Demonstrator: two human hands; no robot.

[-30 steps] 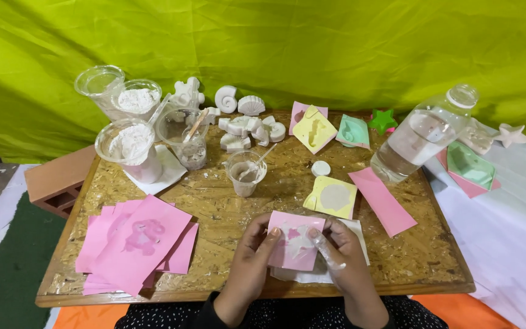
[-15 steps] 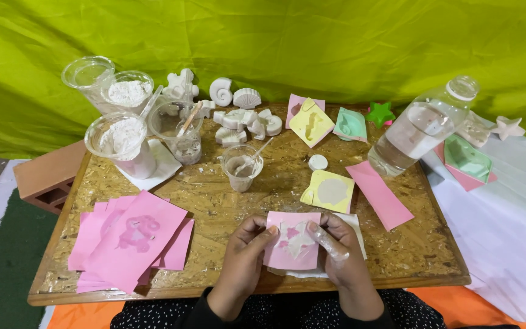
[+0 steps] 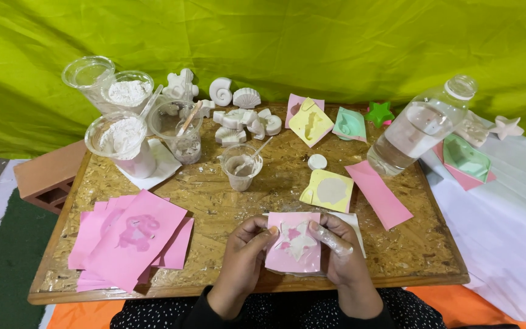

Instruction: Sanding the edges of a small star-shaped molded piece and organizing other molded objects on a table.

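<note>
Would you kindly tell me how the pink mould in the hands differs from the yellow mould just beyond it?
The pink mould is held by both hands; the yellow mould lies flat on the table. The pink mould holds a white star shape; the yellow mould holds a round one. Both are squarish sheets.

Both hands (image 3: 248,250) (image 3: 339,250) pinch a pink star mould (image 3: 293,242) above the wooden table (image 3: 214,195).

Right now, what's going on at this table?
A person holds a pink square mould with a white star-shaped plaster cast in both hands: left hand on its left edge, right hand on its right, over the chipboard table. A stack of pink sheets lies left; a clear cup of white mix stands beyond.
</note>
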